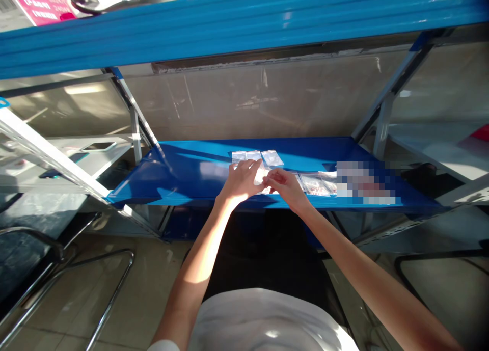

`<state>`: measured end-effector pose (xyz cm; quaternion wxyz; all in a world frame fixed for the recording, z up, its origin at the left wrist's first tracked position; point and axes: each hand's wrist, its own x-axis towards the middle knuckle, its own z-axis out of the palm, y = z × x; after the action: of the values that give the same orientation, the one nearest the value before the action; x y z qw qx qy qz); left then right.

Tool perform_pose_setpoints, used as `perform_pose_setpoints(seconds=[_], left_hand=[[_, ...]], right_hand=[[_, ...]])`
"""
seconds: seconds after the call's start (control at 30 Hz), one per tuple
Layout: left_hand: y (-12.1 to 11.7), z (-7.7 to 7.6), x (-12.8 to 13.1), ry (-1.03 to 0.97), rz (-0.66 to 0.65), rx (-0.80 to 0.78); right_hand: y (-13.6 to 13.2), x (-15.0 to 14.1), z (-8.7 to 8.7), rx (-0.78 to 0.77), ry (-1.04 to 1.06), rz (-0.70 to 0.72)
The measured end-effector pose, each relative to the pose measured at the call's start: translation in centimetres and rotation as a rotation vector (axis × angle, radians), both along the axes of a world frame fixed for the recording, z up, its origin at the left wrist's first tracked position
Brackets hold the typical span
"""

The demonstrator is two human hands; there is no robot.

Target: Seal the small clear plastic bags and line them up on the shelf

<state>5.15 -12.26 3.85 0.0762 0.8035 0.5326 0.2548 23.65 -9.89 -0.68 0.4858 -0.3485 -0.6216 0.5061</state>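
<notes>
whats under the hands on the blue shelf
Two clear plastic bags show on the blue shelf, just beyond the left hand and right hand. The hands cover whatever lies directly beneath them, so the bags' lower parts cannot be seen.

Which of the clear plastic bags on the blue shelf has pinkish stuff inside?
The larger bag lying just right of the right hand. Pinkish contents show through its film, while the small bag behind the hands looks empty.
</notes>
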Motion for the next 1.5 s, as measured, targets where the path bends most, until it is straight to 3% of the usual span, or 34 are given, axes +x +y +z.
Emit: perform_pose_setpoints(seconds=[0.13, 0.47, 0.7, 0.9, 1.13, 1.5], left_hand=[[0.3, -0.2, -0.4, -0.069, 0.004, -0.064], [1.5, 0.1, -1.7, -0.154, -0.048, -0.042], [1.5, -0.1, -5.7, -0.32, 0.08, -0.224], [1.5, -0.9, -7.3, -0.333, 0.112, -0.312], [1.6, -1.3, -7.8, -0.327, 0.11, -0.315], [1.8, -1.6, -7.5, -0.366, 0.102, -0.319]], right_hand=[[-0.2, -0.5, 0.2, -0.011, -0.055, -0.001], [0.0, 0.1, 0.2, -0.052, -0.092, 0.033], [3.5, -0.9, -1.1, 0.357, -0.594, -0.047], [5.6, -3.3, -2.1, 0.51, -0.86, -0.04], [5.8, -4.2, -1.6, 0.492, -1.015, -0.041], [6.3, -4.5, -1.8, 0.455, -1.054, 0.0]])
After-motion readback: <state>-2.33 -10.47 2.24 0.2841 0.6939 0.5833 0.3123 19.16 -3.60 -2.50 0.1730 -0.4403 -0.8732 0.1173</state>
